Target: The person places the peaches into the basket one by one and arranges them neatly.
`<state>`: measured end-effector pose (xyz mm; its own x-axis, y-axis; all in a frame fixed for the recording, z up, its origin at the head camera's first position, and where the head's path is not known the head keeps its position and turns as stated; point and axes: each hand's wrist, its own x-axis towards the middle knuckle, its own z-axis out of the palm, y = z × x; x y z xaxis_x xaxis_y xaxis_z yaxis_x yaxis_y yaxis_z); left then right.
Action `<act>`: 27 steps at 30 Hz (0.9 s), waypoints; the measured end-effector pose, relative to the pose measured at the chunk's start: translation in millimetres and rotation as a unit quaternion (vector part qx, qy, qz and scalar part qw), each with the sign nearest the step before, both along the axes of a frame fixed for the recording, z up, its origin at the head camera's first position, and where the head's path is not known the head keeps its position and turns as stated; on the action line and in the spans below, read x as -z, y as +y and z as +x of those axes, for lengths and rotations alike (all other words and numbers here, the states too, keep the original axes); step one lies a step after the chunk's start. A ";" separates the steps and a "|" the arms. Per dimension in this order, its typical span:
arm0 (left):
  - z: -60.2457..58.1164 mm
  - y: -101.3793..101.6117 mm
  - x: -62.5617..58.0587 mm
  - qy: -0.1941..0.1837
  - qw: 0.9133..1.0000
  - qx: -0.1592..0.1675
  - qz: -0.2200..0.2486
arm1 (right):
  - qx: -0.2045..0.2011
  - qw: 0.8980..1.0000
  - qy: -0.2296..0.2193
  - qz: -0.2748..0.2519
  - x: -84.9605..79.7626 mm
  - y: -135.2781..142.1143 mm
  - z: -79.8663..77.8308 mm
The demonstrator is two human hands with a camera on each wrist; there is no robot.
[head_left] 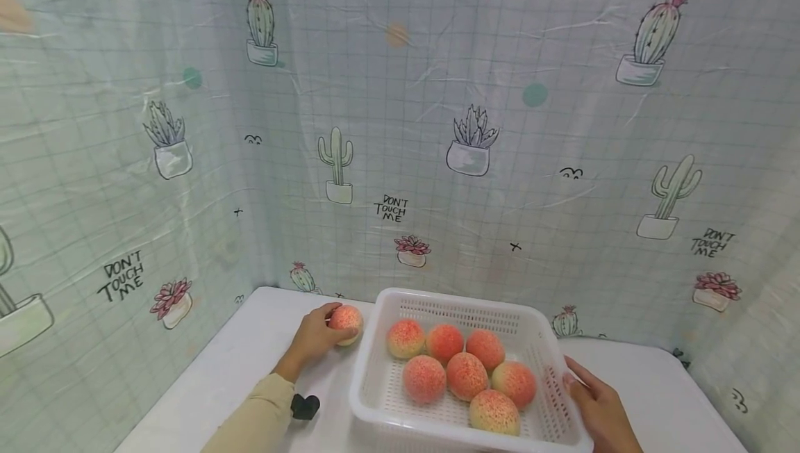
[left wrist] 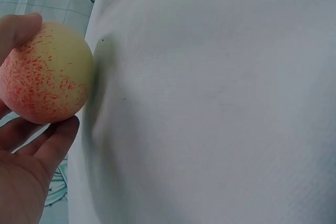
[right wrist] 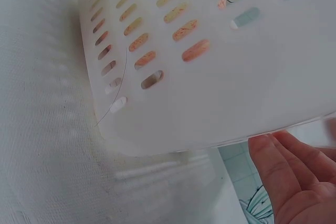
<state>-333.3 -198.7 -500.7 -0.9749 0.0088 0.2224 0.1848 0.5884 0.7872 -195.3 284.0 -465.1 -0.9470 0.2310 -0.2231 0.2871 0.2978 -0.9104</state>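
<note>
My left hand (head_left: 317,336) grips a peach (head_left: 346,323) beside the left wall of a white plastic basket (head_left: 459,299). In the left wrist view, the thumb lies on one side of this yellow and red-speckled peach (left wrist: 50,74) and fingertips press its other side, close to the white tabletop. Several more peaches (head_left: 467,375) sit together inside the basket. My right hand (head_left: 603,408) holds the basket's right rim. The right wrist view has its fingers (right wrist: 278,163) at the edge of the slotted basket wall (right wrist: 226,98); the thumb is mostly out of frame.
A white-covered table (head_left: 650,376) bears the basket. Curtains (head_left: 400,126) with printed cacti hang behind and at both sides. A small black item (head_left: 305,406) is by the left wrist.
</note>
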 end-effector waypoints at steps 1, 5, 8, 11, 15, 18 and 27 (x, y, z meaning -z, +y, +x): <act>1.2 -0.7 -0.6 -0.001 1.000 0.000 0.001 | -0.001 1.000 -0.001 0.000 -0.1 0.0 0.2; 6.6 -3.7 -5.3 -0.003 1.000 0.002 0.001 | -0.005 1.000 0.001 0.005 0.5 0.6 0.5; 9.5 -5.6 -10.4 -0.010 1.000 0.000 0.002 | -0.008 1.000 0.000 0.002 1.0 1.0 0.1; 12.1 -6.9 -16.6 -0.009 1.000 0.005 -0.004 | -0.009 1.000 -0.001 -0.004 1.4 1.4 -0.3; 18.2 -7.4 -27.6 -0.011 1.000 0.013 -0.019 | -0.011 1.000 -0.001 -0.002 2.3 2.2 -0.8; 23.8 -7.6 -36.7 -0.012 0.999 0.020 -0.027 | -0.012 1.000 0.000 -0.001 2.9 2.8 -1.0; 39.8 -7.1 -60.5 -0.003 0.999 0.051 -0.018 | -0.012 1.000 0.003 -0.012 2.7 2.5 -1.2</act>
